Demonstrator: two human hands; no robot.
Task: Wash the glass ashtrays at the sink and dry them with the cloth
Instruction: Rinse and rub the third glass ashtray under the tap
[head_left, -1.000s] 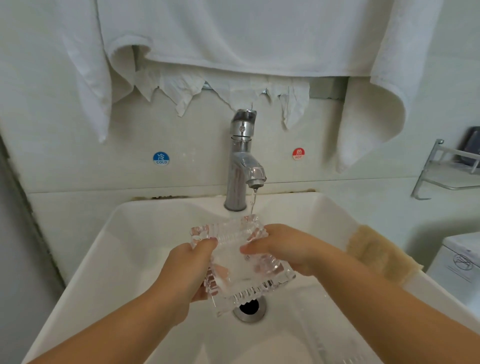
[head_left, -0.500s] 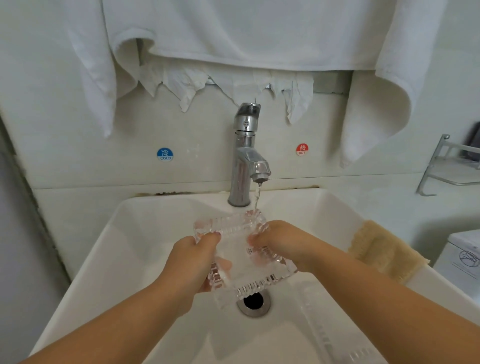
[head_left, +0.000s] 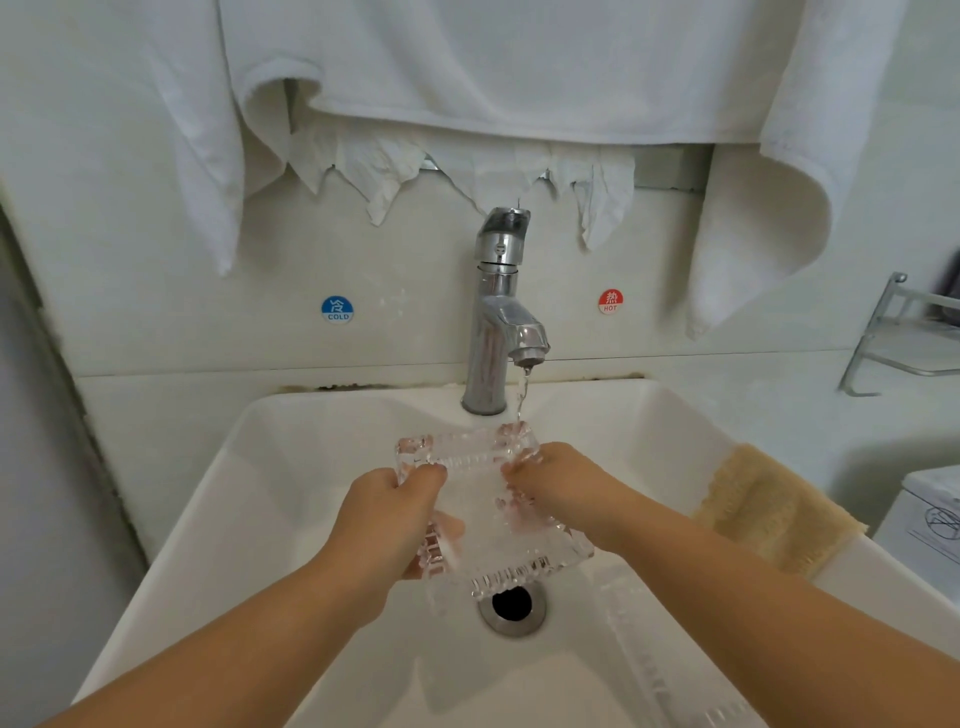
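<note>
A square cut-glass ashtray (head_left: 488, 514) is held tilted over the white sink (head_left: 270, 499), above the drain (head_left: 513, 605). My left hand (head_left: 387, 512) grips its left edge, fingers curled under it. My right hand (head_left: 558, 486) holds its right side, fingers curled over the rim and inside the bowl. A thin stream of water from the chrome tap (head_left: 501, 312) lands on the ashtray's far right corner. A tan cloth (head_left: 774, 509) lies on the sink's right rim. A second glass ashtray (head_left: 670, 686) lies in the basin at the lower right, partly cut off.
White towels (head_left: 519, 67) hang on the wall above the tap, with torn paper below them. Cold and hot stickers flank the tap. A metal shelf (head_left: 904, 332) is fixed on the right wall, and a white appliance (head_left: 930, 519) stands beyond the sink's right edge.
Both hands have kept their hold on the ashtray under the running water. The ashtray has shifted slightly, so the stream now hits its far right corner.
</note>
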